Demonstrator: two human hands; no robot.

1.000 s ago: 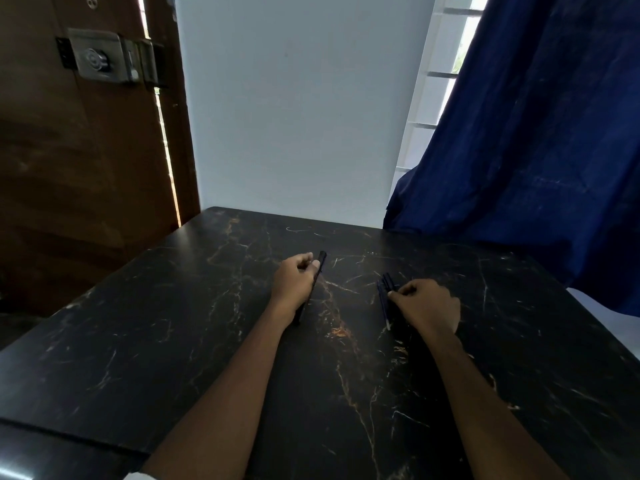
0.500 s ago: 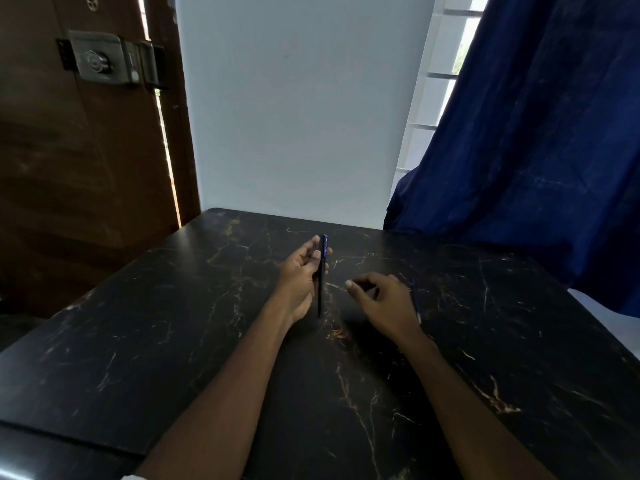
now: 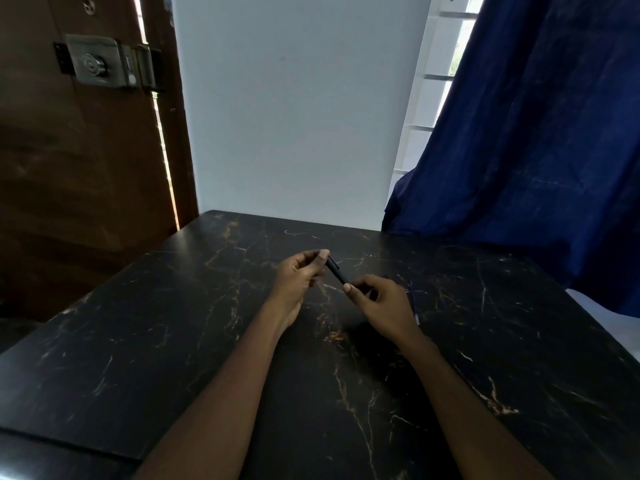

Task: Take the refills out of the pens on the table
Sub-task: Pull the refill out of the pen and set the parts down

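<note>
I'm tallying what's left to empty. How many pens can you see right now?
2 for certain: one dark pen held above the table between both hands, and a blue pen lying just right of the right hand. That hand may hide more.

Home room, likely. Black gold-veined marble table [image 3: 519,341] fills foreground. Brown wooden door [image 3: 69,202] with silver metal rim lock [image 3: 100,64] at 10 o'clock. Plain white wall [image 3: 294,116] at 12. Dark blue fabric curtain [image 3: 536,133] over white-barred window [image 3: 440,64] at 2.

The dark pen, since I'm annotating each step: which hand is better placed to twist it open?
Probably the right hand: its fingertips pinch the dark pen's near end, while the left hand steadies the far end.
</note>
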